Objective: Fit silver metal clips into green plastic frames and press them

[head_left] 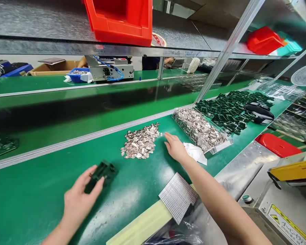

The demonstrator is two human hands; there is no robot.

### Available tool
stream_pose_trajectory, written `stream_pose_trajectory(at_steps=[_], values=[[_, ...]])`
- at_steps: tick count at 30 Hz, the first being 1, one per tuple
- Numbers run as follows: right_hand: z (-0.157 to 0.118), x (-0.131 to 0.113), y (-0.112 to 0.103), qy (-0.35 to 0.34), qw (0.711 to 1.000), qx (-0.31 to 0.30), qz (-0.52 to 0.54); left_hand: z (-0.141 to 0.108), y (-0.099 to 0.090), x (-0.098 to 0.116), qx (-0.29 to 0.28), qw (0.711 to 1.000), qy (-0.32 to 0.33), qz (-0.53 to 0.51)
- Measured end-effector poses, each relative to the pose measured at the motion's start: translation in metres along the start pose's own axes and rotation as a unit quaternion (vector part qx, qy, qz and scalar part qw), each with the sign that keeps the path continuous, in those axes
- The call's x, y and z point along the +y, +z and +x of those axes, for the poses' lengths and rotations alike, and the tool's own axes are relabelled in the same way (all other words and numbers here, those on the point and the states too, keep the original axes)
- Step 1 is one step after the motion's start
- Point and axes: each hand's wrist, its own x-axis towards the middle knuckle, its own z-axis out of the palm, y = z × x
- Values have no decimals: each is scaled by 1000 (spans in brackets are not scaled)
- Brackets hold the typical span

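Note:
My left hand point(78, 197) grips a dark green moulded plastic part point(105, 174), thumb on one side and fingers on the other, over the green bench. The part is slightly blurred. My right hand point(176, 148) reaches to the right edge of a pile of small flat metal pieces point(140, 143). Its thumb and fingers are apart, and I see nothing between them. One loose piece lies just off the fingertips. Beyond the right wrist are a crumpled white tissue point(196, 153) and a clear plastic tray point(220, 146) full of similar metal pieces.
A silver ribbed sheet point(178, 197) lies on a pale yellow strip point(142, 224) at the near edge. Many dark green parts point(229, 109) are heaped behind the tray. An overhead shelf carries a red bin point(122, 34). A yellow-topped machine point(293, 173) stands at right.

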Motion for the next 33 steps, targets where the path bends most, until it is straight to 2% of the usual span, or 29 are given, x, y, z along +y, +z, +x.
stream_pose_trajectory(at_steps=[1, 3, 6, 8, 11, 15, 19, 22, 25, 27, 30, 33], values=[[13, -1, 6, -10, 1000, -15, -8, -17, 0, 4, -25, 999, 28, 8], [25, -3, 11, -28, 998, -45, -27, -36, -1, 10, -56, 996, 67, -3], [9, -3, 3, -51, 994, -87, -45, -35, -1, 15, -97, 990, 101, -29], [-20, 3, -10, -64, 990, -115, -46, -29, -1, 16, -146, 984, 97, -35], [-78, 16, -35, -69, 986, -144, -42, -19, -1, 14, -231, 967, 100, -28], [-152, 23, -64, -66, 992, -102, -27, -4, 3, 9, -315, 939, 134, -10], [-195, 19, -78, -64, 994, -88, -5, 10, 9, 8, -370, 912, 178, -1], [-210, 18, -73, -66, 996, -61, 25, 12, 11, 10, -372, 912, 171, 23], [-216, 21, -59, -58, 995, 30, 75, 8, 13, 14, -332, 929, 158, 38], [-217, 23, -52, -42, 988, 89, 121, 4, 14, 21, -288, 946, 148, 11], [-218, 20, -49, 13, 971, 155, 183, -6, 20, 47, -248, 961, 59, -111], [-220, 3, -56, 120, 942, 226, 219, -21, 34, 92, -271, 931, -24, -246]])
